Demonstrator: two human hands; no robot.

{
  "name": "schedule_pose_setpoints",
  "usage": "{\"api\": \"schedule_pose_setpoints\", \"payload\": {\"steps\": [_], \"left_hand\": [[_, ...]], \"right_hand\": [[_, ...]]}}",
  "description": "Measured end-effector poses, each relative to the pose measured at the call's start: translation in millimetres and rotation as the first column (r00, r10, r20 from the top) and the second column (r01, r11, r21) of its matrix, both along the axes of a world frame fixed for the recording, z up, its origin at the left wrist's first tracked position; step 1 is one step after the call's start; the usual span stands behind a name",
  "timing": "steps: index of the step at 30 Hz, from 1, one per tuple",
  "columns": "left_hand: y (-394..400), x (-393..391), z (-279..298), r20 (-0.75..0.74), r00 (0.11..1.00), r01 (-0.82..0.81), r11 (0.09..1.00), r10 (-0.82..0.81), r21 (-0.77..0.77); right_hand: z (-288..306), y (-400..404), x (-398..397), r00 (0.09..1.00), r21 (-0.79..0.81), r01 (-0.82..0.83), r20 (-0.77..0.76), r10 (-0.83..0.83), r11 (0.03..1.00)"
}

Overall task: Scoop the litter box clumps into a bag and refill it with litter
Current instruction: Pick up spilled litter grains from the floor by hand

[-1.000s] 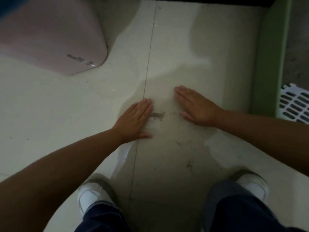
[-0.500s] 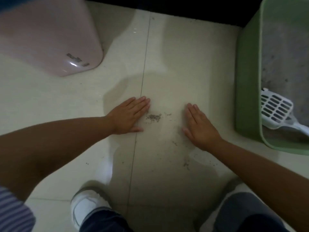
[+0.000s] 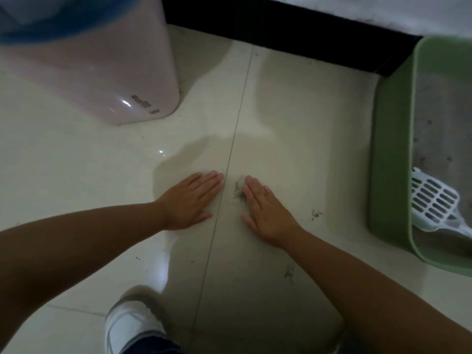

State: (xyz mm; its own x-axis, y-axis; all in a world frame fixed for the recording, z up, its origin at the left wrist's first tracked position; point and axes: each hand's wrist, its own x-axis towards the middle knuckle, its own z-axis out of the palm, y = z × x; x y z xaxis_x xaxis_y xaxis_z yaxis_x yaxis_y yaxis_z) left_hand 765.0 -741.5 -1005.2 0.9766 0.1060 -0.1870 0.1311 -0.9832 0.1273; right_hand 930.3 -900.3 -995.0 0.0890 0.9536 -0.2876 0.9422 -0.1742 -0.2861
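Pale tiled floor carries everything. Pink bin stands at its far-left corner; green litter box sits along the right edge, with a white scoop lying inside on grey litter. Both hands lie flat, fingers straight: left hand, right hand, with a small spilled litter pile between their fingertips.

Dim and soft throughout, with a greenish cast. Small glare spots on the pink bin and floor tiles. Broad body shadow mid-floor. Wide-angle bending and blur at edges.
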Motion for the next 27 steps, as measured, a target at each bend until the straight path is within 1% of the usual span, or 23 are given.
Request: {"api": "schedule_pose_setpoints", "payload": {"steps": [2,3,6,8,10,11,13,15,18,20,21,24,25,26,27], "left_hand": [[1.9,2.5,0.4,0.023,1.0,-0.02,1.0,0.019,0.006],[3.6,4.3,0.0,0.039,0.999,-0.021,1.0,0.02,0.023],[4.6,13.3,1.2,0.08,0.997,0.01,0.996,-0.017,0.085],[-2.8,23.3,7.7,0.122,0.992,0.03,0.997,-0.038,0.069],[-13.3,34.6,12.0,0.145,0.988,0.048,0.999,-0.05,0.023],[-18.5,41.1,15.0,0.133,0.988,0.073,0.997,-0.073,0.006],[-22.6,52.4,21.9,0.075,0.991,0.115,0.993,-0.112,-0.035],[-16.3,60.4,26.4,0.054,0.988,0.149,0.988,-0.147,-0.041],[-10.5,68.9,31.3,0.056,0.965,0.261,0.962,-0.258,-0.078],[-12.9,71.2,31.1,0.084,0.939,0.34,0.937,-0.334,-0.079],[-13.4,71.0,31.6,0.093,0.936,0.346,0.935,-0.339,-0.073],[-17.3,73.4,33.6,0.044,0.942,0.334,0.94,-0.332,-0.074],[-21.5,76.3,38.0,-0.004,0.951,0.309,0.947,-0.311,-0.084],[-27.3,80.6,41.0,-0.069,0.957,0.28,0.959,-0.283,-0.046],[-32.6,84.8,41.1,-0.188,0.945,0.275,0.961,-0.268,0.01]], "right_hand": [[0.4,1.7,9.1,0.993,0.063,-0.115,0.023,0.113,0.991],[2.2,3.5,16.0,0.991,0.091,-0.134,0.035,0.131,0.987],[10.0,11.9,50.2,0.979,0.171,-0.15,0.162,0.123,0.974],[16.6,14.5,77.3,0.965,0.146,-0.183,0.214,0.149,0.972],[23.1,10.4,101.2,0.945,0.095,-0.242,0.249,0.212,0.966],[25.6,6.3,110.4,0.93,0.069,-0.283,0.264,0.256,0.957],[30.4,-2.2,122.9,0.902,0.043,-0.375,0.248,0.353,0.926],[31.4,-9.4,127.2,0.889,0.07,-0.422,0.228,0.397,0.904],[16.1,-18.2,121.0,0.917,0.129,-0.38,0.185,0.354,0.916],[2.5,-23.3,112.4,0.927,0.129,-0.359,0.167,0.336,0.925],[-1.7,-23.6,108.8,0.926,0.129,-0.356,0.18,0.331,0.926],[-3.6,-15.3,103.8,0.928,0.141,-0.35,0.184,0.323,0.926],[-3.4,-12.6,104.0,0.928,0.155,-0.356,0.176,0.329,0.921],[-3.3,-10.4,105.0,0.926,0.17,-0.364,0.171,0.336,0.916],[-3.5,-9.1,106.4,0.925,0.181,-0.37,0.169,0.341,0.911]]}}
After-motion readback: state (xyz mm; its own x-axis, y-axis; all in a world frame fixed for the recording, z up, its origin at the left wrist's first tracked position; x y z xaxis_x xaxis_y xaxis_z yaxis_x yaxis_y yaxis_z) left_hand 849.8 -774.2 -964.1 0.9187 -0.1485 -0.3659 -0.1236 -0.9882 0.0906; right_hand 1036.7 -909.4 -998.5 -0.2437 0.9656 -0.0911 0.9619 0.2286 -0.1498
